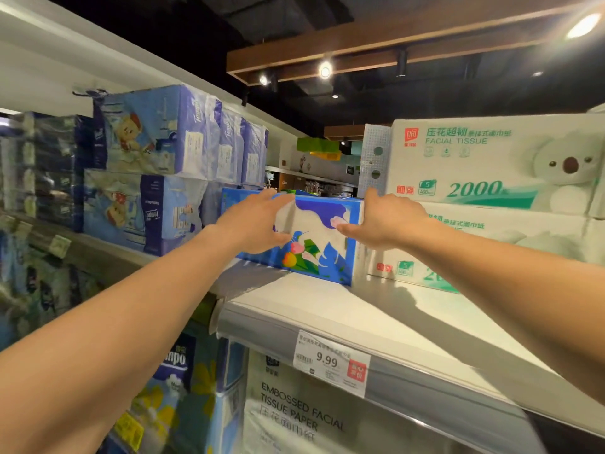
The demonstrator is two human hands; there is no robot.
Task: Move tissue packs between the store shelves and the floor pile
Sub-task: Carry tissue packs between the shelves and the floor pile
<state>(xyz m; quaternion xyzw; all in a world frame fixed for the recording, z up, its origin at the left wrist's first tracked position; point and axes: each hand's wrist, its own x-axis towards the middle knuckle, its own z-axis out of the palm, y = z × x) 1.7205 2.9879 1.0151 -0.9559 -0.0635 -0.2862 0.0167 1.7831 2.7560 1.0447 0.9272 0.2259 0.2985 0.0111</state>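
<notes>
Your left forearm (131, 322) and right forearm (507, 273) reach up from the bottom corners and fill much of the view, both bare and aimed at the same spot. Under them runs a pale shelf (409, 322) with a clear plastic strip along its front edge.

At the right on that shelf, two white koala packs (484, 162) marked "FACIAL TISSUE" lie stacked one on the other. To the left, on the neighbouring shelving, you see Tempo packs (147, 136) in blue and purple wrap, stacked in two layers. Below the shelf stands a white embossed pack (294, 411), blurred at its lower part.

Between the Tempo packs and the koala packs sits the blue tissue pack (320, 250), printed with white shapes, leaves and flowers. Its lower edge is down at the shelf, and its right side is just beside the lower koala pack.

Both hands are clamped on it. Your left hand (252, 221) grips its left end, fingers over the top and thumb on the front. Your right hand (386, 221) holds the right end the same way.

A price tag (331, 362) reading 9.99 hangs on the shelf strip.
</notes>
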